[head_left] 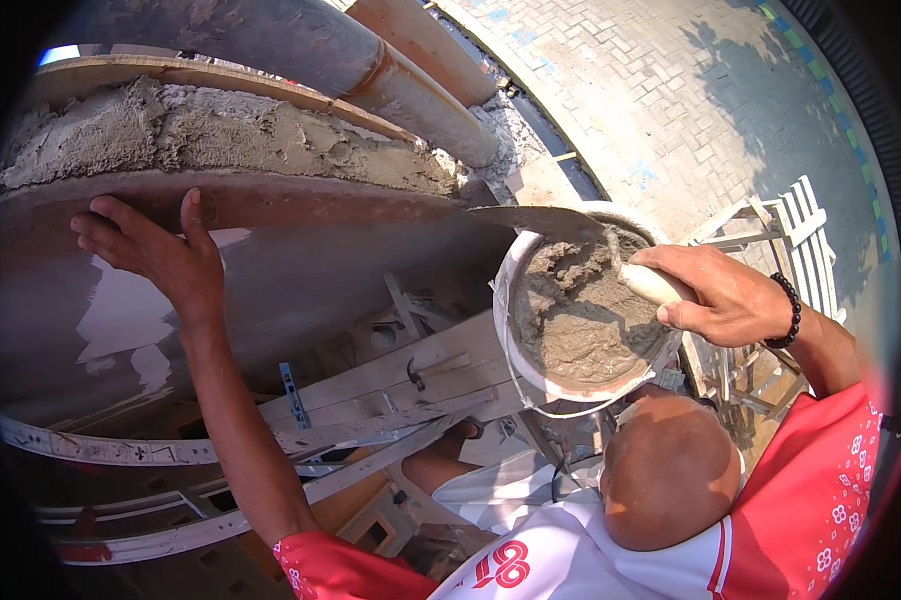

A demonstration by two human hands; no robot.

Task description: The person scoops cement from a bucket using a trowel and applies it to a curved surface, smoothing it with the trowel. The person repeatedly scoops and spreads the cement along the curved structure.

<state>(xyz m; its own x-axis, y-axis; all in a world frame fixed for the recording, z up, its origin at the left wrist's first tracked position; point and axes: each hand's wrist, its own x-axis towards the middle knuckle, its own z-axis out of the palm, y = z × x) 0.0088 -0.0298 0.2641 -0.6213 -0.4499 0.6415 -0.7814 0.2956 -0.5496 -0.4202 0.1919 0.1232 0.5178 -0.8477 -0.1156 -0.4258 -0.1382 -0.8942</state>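
Observation:
My left hand [155, 245] lies with fingers spread against the smooth, curved panel [300, 260], just below its reddish-brown upper edge. Along that edge runs a thick band of rough grey mortar [290, 135]. On the right, my right hand [735, 295] is closed round the pale handle of a trowel [540, 220]. Its long metal blade points left, crossing the rim of a white bucket [515, 345] toward the mortar band. Wet grey mortar [580, 330] with a lumpy, dug-into surface fills much of the bucket.
Large metal pipes [320, 55] slant above the mortar band. Below are wooden planks [430, 365] with a hammer [415, 375] and a blue spirit level [292, 395]. Curved wooden strips [170, 545] lie lower left. Slatted wooden framing [805, 225] stands right, beside paving [660, 100].

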